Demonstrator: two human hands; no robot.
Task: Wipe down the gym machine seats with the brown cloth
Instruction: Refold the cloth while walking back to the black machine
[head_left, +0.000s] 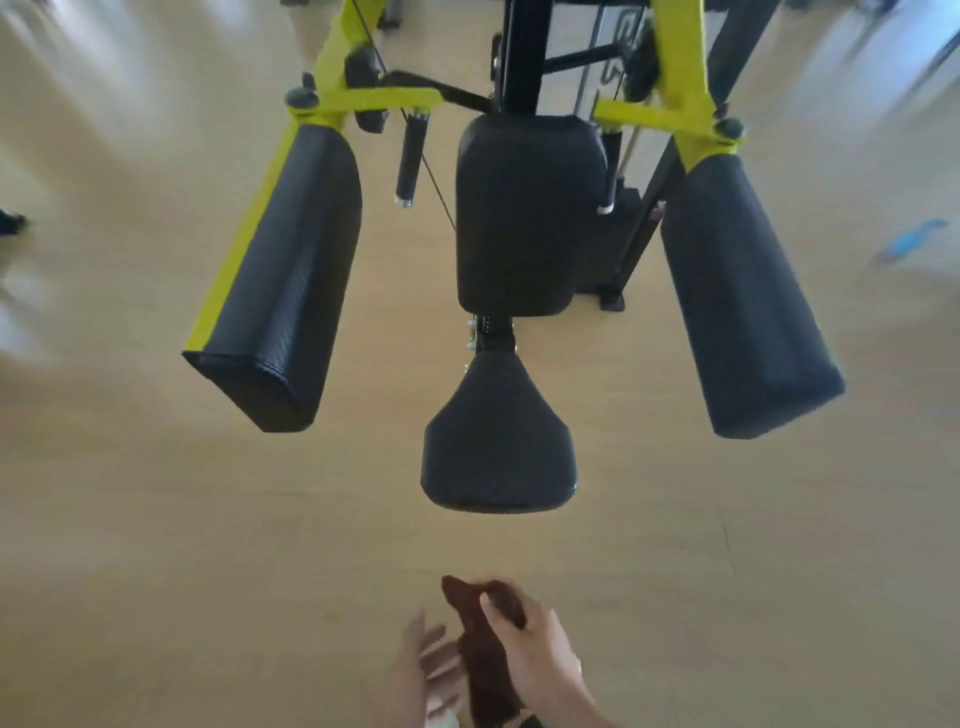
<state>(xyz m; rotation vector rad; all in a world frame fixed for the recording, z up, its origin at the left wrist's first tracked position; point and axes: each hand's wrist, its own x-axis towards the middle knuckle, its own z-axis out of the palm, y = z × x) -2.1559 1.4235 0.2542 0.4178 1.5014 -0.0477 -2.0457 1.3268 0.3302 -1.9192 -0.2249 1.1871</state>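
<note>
- The brown cloth (485, 660) is gripped in the right hand (540, 657), thumb curled over its bunched upper end, while the rest hangs down past the wrist.
- The left hand (423, 670) is held just beside the cloth with fingers straight and spread; whether the fingertips touch the fabric cannot be told.
- A wide band of bare tan floor (208, 545) is seen between the hands and the machine.
- The black seat (498, 447) is found straight ahead, its rounded front edge nearest, well apart from the cloth.
- Beyond it the upright back pad (527, 218) is mounted.
- Two long black arm pads (283, 280) (743, 306) on yellow frames (675, 78) are set at either side, with open floor between each and the seat.
</note>
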